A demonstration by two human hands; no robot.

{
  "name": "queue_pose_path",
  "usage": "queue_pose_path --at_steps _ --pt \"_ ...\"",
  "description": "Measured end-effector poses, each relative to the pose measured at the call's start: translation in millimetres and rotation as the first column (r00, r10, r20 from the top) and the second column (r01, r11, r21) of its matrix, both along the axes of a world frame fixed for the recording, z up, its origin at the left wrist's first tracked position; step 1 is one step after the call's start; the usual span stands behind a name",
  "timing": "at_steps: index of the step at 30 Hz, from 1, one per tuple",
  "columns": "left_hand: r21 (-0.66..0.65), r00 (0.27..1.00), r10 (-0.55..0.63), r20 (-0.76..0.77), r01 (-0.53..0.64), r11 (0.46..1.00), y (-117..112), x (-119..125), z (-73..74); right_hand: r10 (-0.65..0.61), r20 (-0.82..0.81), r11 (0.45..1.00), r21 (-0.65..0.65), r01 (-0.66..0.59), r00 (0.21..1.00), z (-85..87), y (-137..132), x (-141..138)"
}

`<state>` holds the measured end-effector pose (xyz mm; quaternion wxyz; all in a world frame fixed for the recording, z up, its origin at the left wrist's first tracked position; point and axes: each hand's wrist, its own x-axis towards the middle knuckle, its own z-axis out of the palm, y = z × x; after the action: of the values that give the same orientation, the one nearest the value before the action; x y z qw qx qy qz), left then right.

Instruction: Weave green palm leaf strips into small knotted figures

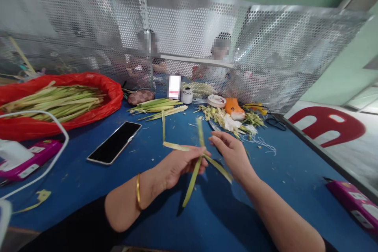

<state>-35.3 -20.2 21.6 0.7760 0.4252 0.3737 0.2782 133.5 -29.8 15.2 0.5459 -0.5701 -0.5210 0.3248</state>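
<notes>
My left hand (180,165) is closed in a pinch on thin yellow-green leaf strips (195,173) that cross one another above the blue table (224,212). One strip points up, one hangs down, others run left and right. My right hand (232,151) is just right of the crossing, fingers curled near a strip end; whether it grips the strip is unclear. A gold bangle (138,191) is on my left wrist.
A black phone (115,147) lies to the left. A red bag (71,126) holds long green leaves. Cut leaves (159,106), scraps, an orange tool (233,108), tape and white thread lie at the back. Pink boxes (29,159) sit at both sides. People sit behind a perforated metal screen (265,47).
</notes>
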Motion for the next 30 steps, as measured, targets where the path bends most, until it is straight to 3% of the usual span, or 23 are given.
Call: queue_pose_path --at_steps 2,4,7,10,14,21,26,30 --pt "0.009 0.994 0.085 0.068 -0.086 0.996 5 -3 3.3 -0.154 0.147 0.976 0.178 0.127 0.977 6.8 -5 2" --pt "0.029 0.978 0.146 0.147 -0.152 0.988 9 -5 6.3 -0.184 0.282 0.956 0.273 0.105 0.942 10.1 -13 -1" --pt "0.055 0.962 0.19 0.195 -0.204 0.977 9 -4 6.7 0.096 0.337 0.984 0.111 -0.141 0.937 4.4 -20 -13" --pt "0.07 0.961 0.219 0.169 -0.233 0.97 8 0 3.8 0.27 0.169 0.963 -0.034 -0.268 0.948 -6.8 -21 -25" --pt "0.088 0.952 0.281 0.12 -0.292 0.952 6 4 3.9 0.291 -0.004 0.955 -0.053 -0.291 0.957 -9.4 -20 -29" --pt "-0.004 0.944 0.272 0.185 -0.276 0.961 5 4 6.8 0.373 0.06 0.926 0.034 -0.375 0.926 -0.9 -26 -26" --pt "-0.026 0.941 0.288 0.176 -0.288 0.957 8 3 3.6 0.363 0.174 0.927 0.033 -0.374 0.916 -5.8 -27 -29" --pt "0.01 0.948 0.283 0.145 -0.287 0.958 12 -2 4.6 0.232 0.444 0.95 0.086 -0.299 0.865 -1.1 -30 -23"
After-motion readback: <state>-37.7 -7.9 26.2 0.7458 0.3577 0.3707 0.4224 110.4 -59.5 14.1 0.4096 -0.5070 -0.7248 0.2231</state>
